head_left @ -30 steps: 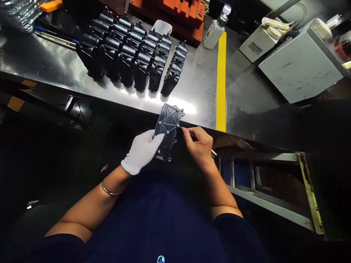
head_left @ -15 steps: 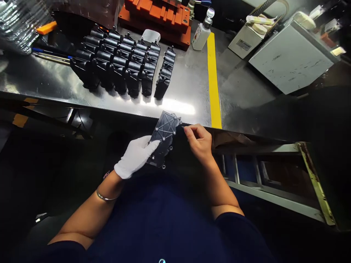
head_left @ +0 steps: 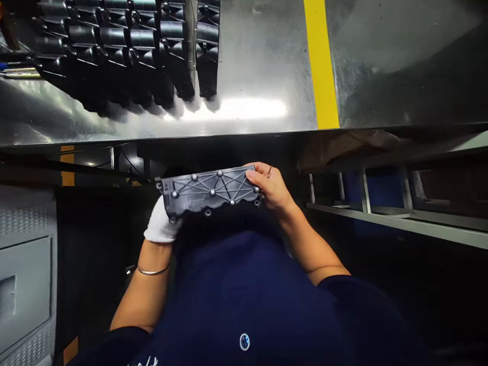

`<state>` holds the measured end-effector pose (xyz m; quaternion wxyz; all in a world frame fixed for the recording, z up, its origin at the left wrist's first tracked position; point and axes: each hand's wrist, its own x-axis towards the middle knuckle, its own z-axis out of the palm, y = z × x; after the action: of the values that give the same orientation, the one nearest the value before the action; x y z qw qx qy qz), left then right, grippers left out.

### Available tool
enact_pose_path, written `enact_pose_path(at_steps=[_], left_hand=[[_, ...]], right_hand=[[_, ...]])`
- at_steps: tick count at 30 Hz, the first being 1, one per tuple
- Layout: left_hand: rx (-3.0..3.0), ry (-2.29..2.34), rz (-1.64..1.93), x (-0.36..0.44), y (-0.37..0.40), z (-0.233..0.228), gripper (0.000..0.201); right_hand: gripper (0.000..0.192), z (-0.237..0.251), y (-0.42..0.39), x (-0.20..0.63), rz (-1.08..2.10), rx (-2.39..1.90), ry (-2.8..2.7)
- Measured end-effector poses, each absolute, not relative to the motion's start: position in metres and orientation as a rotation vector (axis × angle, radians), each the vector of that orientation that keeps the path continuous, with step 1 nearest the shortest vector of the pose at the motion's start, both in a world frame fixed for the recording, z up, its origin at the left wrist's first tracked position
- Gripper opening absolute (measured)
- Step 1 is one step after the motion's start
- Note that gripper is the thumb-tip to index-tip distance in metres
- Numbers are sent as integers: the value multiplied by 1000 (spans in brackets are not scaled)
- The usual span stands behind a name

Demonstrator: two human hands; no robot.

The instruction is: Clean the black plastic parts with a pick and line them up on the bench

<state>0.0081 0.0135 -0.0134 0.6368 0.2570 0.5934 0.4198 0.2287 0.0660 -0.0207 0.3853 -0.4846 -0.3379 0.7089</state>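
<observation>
A black ribbed plastic cover (head_left: pixel 198 193), with an X-pattern of ribs and several round metal fasteners on its face, is held level in front of my body, below the table edge. My left hand (head_left: pixel 162 223), in a white glove, supports its left end from behind; the fingers are hidden by the part. At the other end my bare right hand (head_left: pixel 271 188) grips the corner, thumb on the face and fingers behind. Similar black plastic parts (head_left: pixel 114 48) stand side by side in a row on the metal table (head_left: pixel 263 61).
Yellow tape (head_left: pixel 322 66) runs across the table on the right. Under the table edge on the right are a pale metal frame (head_left: pixel 400 223) and brown sheeting (head_left: pixel 354 145). A grey panelled box (head_left: pixel 28 274) stands at lower left. Pens or rods (head_left: pixel 21 72) lie at the left.
The cover has turned from steeply slanted to nearly level and come lower. My right hand has moved from beside it to grip its right end. The view has tilted downward.
</observation>
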Motion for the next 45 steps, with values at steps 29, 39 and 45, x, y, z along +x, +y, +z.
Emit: enact_pose_path(at_steps=[29, 39, 45], left_hand=[[-26, 1110, 1262, 50, 23, -14, 12], [92, 1139, 1396, 51, 16, -15, 10], [207, 1206, 1477, 54, 10, -10, 12]], right_hand=[[55, -59, 38, 228, 1865, -1339, -671], [35, -39, -5, 225, 1317, -1415, -1489], [34, -16, 12, 203, 862, -1290, -2039]])
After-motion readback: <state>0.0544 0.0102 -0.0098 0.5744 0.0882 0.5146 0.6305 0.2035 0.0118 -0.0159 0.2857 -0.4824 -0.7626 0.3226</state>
